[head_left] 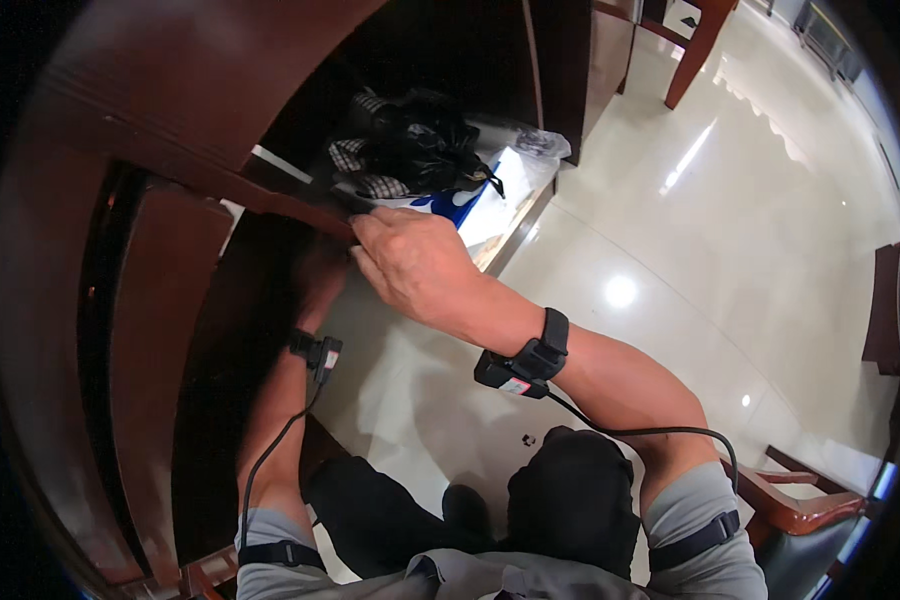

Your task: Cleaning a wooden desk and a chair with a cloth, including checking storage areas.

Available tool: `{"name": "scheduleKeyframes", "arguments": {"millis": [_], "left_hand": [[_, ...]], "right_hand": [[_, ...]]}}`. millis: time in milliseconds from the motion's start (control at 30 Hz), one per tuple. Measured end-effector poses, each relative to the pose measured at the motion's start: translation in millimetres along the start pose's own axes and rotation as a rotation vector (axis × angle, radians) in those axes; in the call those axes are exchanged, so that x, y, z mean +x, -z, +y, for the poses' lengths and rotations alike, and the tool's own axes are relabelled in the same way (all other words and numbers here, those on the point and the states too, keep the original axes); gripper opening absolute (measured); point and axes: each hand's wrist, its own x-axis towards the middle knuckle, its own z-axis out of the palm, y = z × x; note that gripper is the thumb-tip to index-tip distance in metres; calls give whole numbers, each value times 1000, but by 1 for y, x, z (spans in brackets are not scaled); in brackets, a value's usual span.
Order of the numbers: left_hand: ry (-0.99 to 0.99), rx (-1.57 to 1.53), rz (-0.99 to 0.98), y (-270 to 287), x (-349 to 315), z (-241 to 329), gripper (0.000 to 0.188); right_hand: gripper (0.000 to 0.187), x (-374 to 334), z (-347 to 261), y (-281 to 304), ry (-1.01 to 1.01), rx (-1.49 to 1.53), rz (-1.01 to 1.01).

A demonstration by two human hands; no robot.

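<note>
My right hand (410, 265) reaches across the front of an open dark wooden cabinet. Its fingers are curled in a pinch at the end of a dark brown wooden edge (295, 207). Lower and to the left, my left hand (325, 272) is in shadow beside the dark panel under that edge; its fingers are blurred and partly hidden. Just past my right hand, a black plastic bag (425, 150) lies in the cabinet with checked cloth (348, 155) at its side. Under them is a blue and white package (460, 205).
Crumpled clear plastic (543, 143) lies at the cabinet's far right corner. Glossy pale tiles (660, 260) cover the floor. A wooden chair (800, 505) stands at the lower right, and a brown wooden leg (695, 60) rises farther back. Black cables (650, 431) run from bands on both wrists.
</note>
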Motion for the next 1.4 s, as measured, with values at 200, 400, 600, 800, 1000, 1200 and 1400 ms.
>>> {"name": "scheduleKeyframes", "arguments": {"millis": [200,400,600,800,1000,1200,1400], "left_hand": [[29,125,143,58,-20,44,60],[-95,416,117,66,-20,59,74],[-133,440,164,52,-23,61,71],[-58,503,166,41,-39,67,66],[-49,562,145,49,-37,48,60],[-99,495,166,34,-41,33,50],[181,-441,266,18,-57,-26,43]], "right_hand": [[23,-12,11,4,-4,158,-59],[22,-75,82,13,-317,175,-174],[26,-100,123,7,-682,345,-30],[27,-80,124,8,-684,354,83],[27,-57,109,-5,-480,226,119],[39,-23,118,-12,-330,-45,79],[54,9,149,-55,-322,-492,-179]]}}
